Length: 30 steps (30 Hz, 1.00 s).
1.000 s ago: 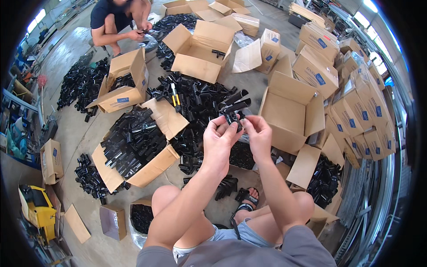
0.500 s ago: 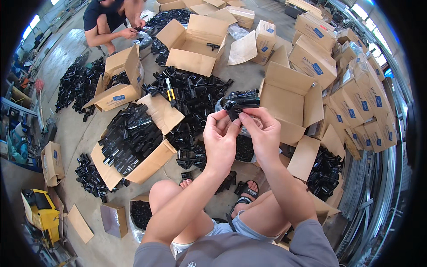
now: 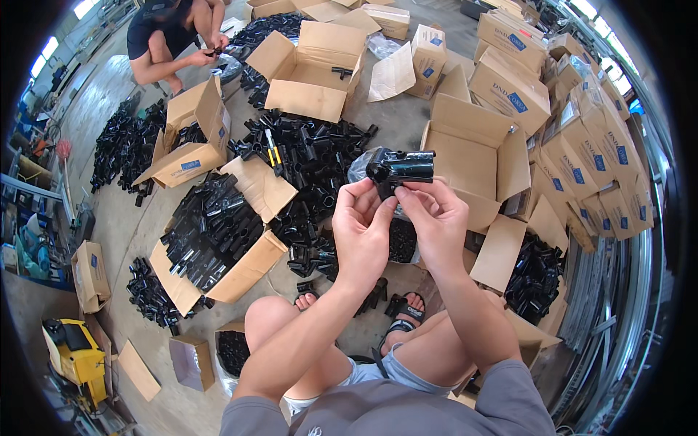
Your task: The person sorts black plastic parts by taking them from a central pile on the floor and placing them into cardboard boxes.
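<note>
Fitting (image 3: 408, 167), mid-frame, is pinched by my left hand (image 3: 361, 236) and right hand (image 3: 436, 221); I judge work midway: carton (image 3: 251, 270) left of centre loaded, heap (image 3: 313, 152) upper centre loose.

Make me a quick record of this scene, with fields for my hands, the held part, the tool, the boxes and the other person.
Hands: left hand and right hand both hold one black fitting
Held part: glossy, its wide tube pointing right
Tool: yellow-and-black tool lying on the pile of black parts
Boxes: open carton beyond the right hand; stacked cartons at right
Other person: co-worker crouching, upper left
</note>
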{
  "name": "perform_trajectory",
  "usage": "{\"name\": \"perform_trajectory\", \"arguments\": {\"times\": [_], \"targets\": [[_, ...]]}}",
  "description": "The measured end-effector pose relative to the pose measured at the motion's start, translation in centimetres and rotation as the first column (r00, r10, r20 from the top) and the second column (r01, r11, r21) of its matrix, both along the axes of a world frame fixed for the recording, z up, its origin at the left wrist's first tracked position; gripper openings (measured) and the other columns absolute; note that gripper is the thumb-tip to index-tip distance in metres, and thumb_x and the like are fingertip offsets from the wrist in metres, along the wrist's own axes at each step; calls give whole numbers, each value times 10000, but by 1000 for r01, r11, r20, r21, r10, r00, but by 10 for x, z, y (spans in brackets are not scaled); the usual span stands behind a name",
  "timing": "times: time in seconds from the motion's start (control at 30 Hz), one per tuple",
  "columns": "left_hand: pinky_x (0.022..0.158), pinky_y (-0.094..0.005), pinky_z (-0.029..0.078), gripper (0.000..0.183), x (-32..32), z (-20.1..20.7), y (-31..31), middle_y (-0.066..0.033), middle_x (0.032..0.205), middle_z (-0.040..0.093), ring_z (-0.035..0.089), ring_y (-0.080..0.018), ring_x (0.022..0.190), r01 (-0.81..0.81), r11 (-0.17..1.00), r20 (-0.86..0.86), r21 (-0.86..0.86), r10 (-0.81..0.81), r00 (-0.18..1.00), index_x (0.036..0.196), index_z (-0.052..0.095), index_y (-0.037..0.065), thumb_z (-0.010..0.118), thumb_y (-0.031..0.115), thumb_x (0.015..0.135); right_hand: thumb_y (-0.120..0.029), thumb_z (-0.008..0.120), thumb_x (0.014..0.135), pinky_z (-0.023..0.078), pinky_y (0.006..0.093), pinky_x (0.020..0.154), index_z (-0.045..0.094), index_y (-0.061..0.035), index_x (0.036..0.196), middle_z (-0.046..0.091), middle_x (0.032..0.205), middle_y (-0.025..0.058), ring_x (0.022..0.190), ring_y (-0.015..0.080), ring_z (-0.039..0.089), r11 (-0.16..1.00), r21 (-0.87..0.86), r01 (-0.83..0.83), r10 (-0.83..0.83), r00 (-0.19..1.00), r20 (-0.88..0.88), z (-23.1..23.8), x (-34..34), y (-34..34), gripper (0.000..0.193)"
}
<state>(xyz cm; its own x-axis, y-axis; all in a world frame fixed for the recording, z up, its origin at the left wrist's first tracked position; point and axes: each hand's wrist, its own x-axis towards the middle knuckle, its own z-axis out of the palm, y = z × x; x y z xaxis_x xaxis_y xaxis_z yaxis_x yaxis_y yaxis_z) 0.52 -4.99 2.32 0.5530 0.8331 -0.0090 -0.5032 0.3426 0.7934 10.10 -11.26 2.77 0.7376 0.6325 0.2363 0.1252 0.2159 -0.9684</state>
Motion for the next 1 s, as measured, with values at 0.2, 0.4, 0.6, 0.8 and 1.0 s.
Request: {"name": "perform_trajectory", "arguments": {"times": [0.2,0.4,0.6,0.8,1.0], "targets": [[993,-303,534,258,2,-3,-3,-168,1249,657,644,-173,1159,-4,1000,-6,20,5,1000,1192,462,-18,602,-81,985,-44,770,896,525,289,878,773,-7,1036,684,1025,31,950,100,656,999,-28,18,-17,999,52,2,1,-2,145],[965,-311,552,250,5,-8,-5,-144,1218,671,652,-165,1122,-28,997,-4,74,29,1000,1196,477,1,616,-49,995,-51,768,906,536,292,880,767,-8,1019,694,1006,41,958,106,664,997,-4,79,-79,997,-23,0,-7,1,120],[955,-303,551,242,8,-10,-9,-130,1185,670,647,-151,1100,-61,994,-20,94,63,998,1188,475,-1,618,-45,997,-70,774,913,541,283,861,757,-10,1053,697,1005,62,913,116,676,994,76,78,-72,994,-82,-11,-10,3,154],[939,-299,549,244,6,-10,-9,-128,1173,668,644,-145,1094,-82,991,-34,102,86,996,1200,472,-1,605,-47,1001,-119,794,901,535,302,871,734,20,1078,703,1025,87,940,155,685,988,-24,150,-146,983,113,-12,-12,3,233],[949,-289,538,249,5,-3,-11,-138,1199,666,641,-149,1110,-72,996,-20,55,73,997,1207,469,-8,596,-57,998,-133,794,898,534,324,893,725,26,1092,714,1016,114,963,189,694,990,-32,135,-131,986,107,-5,-19,0,260]]}}
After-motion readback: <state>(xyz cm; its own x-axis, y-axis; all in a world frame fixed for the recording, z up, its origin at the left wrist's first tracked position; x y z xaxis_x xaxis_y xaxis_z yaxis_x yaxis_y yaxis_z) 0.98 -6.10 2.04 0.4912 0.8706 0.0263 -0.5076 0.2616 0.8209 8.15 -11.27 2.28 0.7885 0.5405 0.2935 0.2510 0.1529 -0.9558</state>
